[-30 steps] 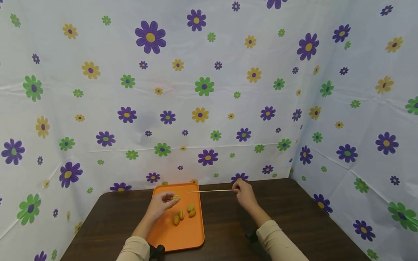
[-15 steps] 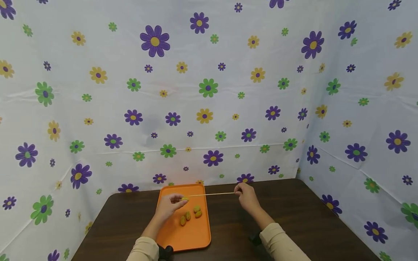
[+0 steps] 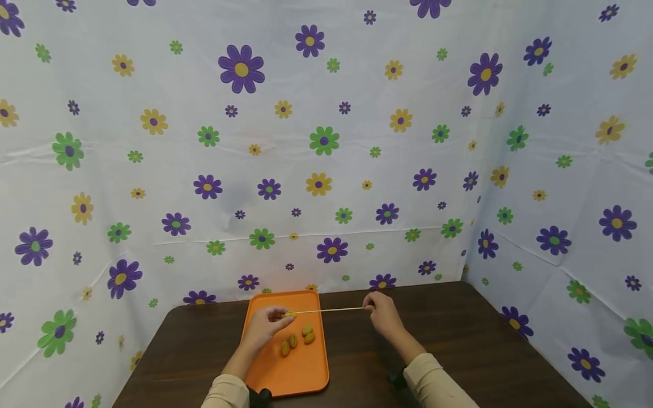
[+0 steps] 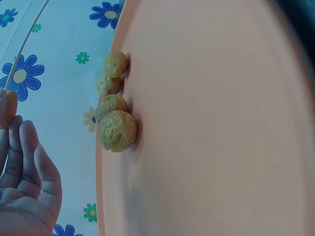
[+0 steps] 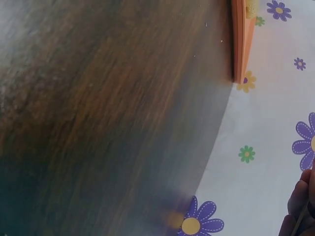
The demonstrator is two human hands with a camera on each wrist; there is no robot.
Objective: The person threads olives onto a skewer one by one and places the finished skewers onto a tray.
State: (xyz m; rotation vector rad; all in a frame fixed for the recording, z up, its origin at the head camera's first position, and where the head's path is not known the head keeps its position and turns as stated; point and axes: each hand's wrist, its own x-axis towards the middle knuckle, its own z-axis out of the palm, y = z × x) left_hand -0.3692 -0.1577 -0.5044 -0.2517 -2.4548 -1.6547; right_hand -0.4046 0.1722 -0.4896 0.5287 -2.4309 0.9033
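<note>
I see orange tray point(image 3: 293, 382) nearest; four loose tan pieces point(image 3: 293, 340) on it; past those, left hand point(image 3: 264, 327) pinches fifth piece point(image 3: 290, 314) over tray; right hand point(image 3: 382, 313) pinches thin stick point(image 3: 329, 310), tip at piece, whether inside I cannot tell; I'd brace piece, aim stick at centre, push slowly with slight twist, keep left hand off exit side; flowered cloth point(image 3: 352, 175) behind everything.
</note>
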